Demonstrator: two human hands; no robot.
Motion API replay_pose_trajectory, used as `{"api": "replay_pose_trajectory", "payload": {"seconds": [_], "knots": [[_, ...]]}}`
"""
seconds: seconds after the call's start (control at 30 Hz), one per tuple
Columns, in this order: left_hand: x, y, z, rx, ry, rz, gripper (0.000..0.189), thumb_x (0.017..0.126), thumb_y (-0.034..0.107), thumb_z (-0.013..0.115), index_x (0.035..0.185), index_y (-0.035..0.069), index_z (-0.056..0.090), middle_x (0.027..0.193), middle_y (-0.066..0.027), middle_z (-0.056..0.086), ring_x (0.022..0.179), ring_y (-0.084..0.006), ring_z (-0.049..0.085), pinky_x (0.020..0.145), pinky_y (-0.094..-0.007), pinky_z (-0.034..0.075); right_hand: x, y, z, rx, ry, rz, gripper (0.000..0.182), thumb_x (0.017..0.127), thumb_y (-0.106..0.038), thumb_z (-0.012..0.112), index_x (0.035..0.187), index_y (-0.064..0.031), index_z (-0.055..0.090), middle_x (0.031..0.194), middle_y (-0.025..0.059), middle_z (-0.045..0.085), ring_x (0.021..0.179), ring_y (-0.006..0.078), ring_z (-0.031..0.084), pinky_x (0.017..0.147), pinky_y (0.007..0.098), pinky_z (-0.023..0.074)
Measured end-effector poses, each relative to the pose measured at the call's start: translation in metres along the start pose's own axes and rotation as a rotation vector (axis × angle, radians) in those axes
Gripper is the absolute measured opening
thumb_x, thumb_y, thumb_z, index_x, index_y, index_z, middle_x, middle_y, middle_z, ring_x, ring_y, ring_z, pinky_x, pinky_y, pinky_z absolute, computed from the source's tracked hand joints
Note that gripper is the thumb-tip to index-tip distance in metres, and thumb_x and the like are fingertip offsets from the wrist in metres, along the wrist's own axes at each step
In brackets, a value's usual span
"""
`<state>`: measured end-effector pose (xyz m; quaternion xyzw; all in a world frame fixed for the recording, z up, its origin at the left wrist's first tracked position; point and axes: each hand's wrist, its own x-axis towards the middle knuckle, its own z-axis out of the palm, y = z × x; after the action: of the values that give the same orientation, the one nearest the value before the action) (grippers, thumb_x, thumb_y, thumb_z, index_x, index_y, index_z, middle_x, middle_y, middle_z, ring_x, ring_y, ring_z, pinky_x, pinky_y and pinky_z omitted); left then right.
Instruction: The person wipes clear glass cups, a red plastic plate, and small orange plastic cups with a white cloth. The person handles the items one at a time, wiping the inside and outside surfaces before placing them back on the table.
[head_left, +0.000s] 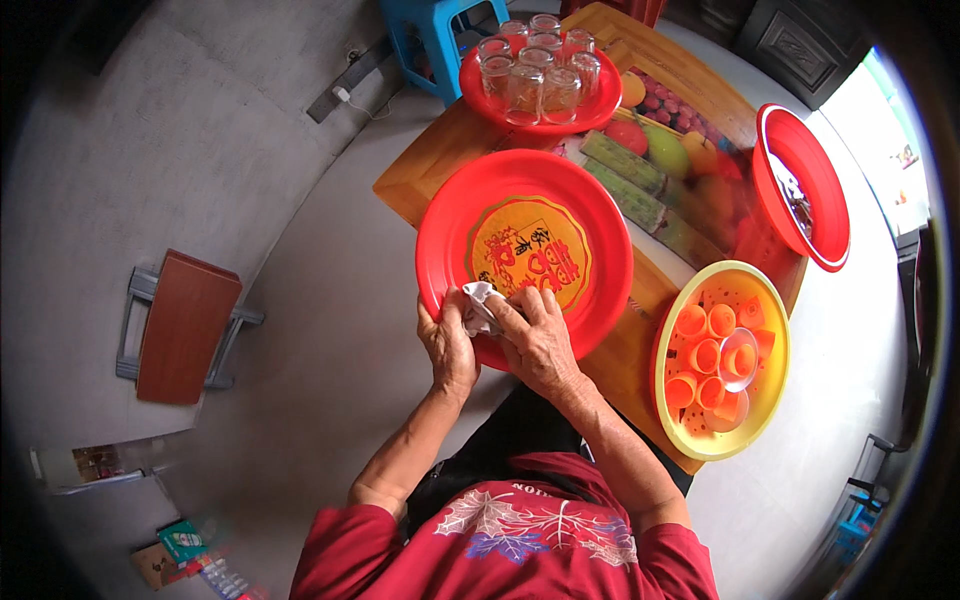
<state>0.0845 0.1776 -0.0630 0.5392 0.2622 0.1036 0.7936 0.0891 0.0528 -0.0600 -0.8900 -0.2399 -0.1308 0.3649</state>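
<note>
A round red tray with a yellow printed centre is held up in front of me, over the near edge of the wooden table. My left hand grips its near-left rim, thumb on the upper side. Bunched in the fingers of my right hand is a white cloth, pressed against the tray's near inner side. Part of the cloth is hidden under those fingers.
Upturned glasses stand on another red tray at the table's far-left corner. Right lie a yellow basket of orange cups and a red basin. A blue stool and folding stool stand left.
</note>
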Motion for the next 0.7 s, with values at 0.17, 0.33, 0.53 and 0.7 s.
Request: {"api": "replay_pose_trajectory", "payload": {"seconds": [0.17, 0.33, 0.53, 0.7], "knots": [[-0.005, 0.005, 0.002, 0.056, -0.043, 0.066, 0.039, 0.094, 0.021, 0.056, 0.128, 0.006, 0.047, 0.119, -0.0081, 0.056, 0.109, -0.0168, 0.052, 0.093, -0.0334, 0.044, 0.011, 0.011, -0.008, -0.01, 0.124, 0.089, 0.049, 0.069, 0.001, 0.061, 0.118, -0.0043, 0.059, 0.086, 0.0126, 0.049, 0.08, 0.0304, 0.048, 0.07, 0.0407, 0.0412], [-0.01, 0.003, -0.007, 0.081, -0.026, 0.003, 0.034, 0.093, 0.018, 0.059, 0.122, 0.002, 0.051, 0.115, -0.0069, 0.058, 0.102, -0.0144, 0.052, 0.093, -0.0301, 0.042, 0.026, 0.04, -0.018, -0.103, 0.213, 0.25, 0.051, 0.073, 0.003, 0.057, 0.122, -0.0093, 0.059, 0.094, 0.0127, 0.053, 0.089, 0.0327, 0.051, 0.077, 0.0413, 0.0428], [-0.006, 0.009, -0.017, 0.124, -0.142, 0.059, 0.042, 0.087, 0.009, 0.065, 0.126, 0.005, 0.05, 0.119, -0.0056, 0.057, 0.106, -0.0159, 0.054, 0.095, -0.0322, 0.044, 0.037, 0.033, 0.001, 0.065, 0.277, 0.085, 0.047, 0.072, -0.001, 0.065, 0.118, -0.0125, 0.061, 0.101, 0.0107, 0.057, 0.09, 0.0311, 0.054, 0.076, 0.0407, 0.046], [-0.007, 0.01, -0.029, 0.057, -0.294, -0.001, 0.038, 0.088, 0.001, 0.058, 0.125, 0.003, 0.049, 0.117, -0.0045, 0.056, 0.107, -0.0136, 0.054, 0.093, -0.0292, 0.046, 0.047, -0.026, 0.003, 0.264, 0.065, -0.252, 0.043, 0.069, -0.007, 0.068, 0.112, -0.0089, 0.062, 0.102, 0.0076, 0.057, 0.094, 0.0268, 0.054, 0.075, 0.0389, 0.0437]]}}
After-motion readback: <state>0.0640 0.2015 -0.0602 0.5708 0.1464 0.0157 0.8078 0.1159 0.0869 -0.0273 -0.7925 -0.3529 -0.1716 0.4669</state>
